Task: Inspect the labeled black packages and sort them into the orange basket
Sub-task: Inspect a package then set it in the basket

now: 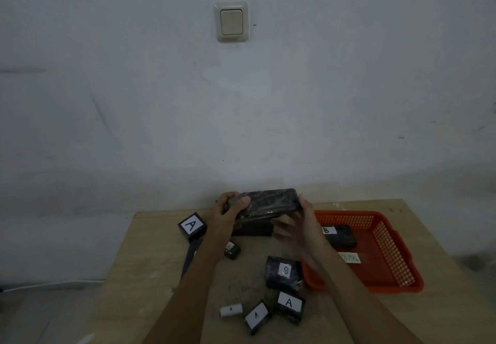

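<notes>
A long black wrapped package (268,202) is held up over the back of the wooden table (150,276). My left hand (228,210) grips its left end. My right hand (300,225), blurred, touches its right end with fingers spread. No label shows on the held package. The orange basket (386,252) sits at the right and holds one black package marked B (339,235) and a paper tag reading NORMAL (350,257). Loose black packages lie on the table: one marked A (192,226) at the left, one marked B (284,272) near the basket, two marked A (290,304) in front.
Another black box (252,229) lies under the held package. A small dark packet (232,250) and a white roll marked A (230,310) also lie on the table. A dark strip (189,259) lies at the left. A wall with a light switch (232,21) stands behind.
</notes>
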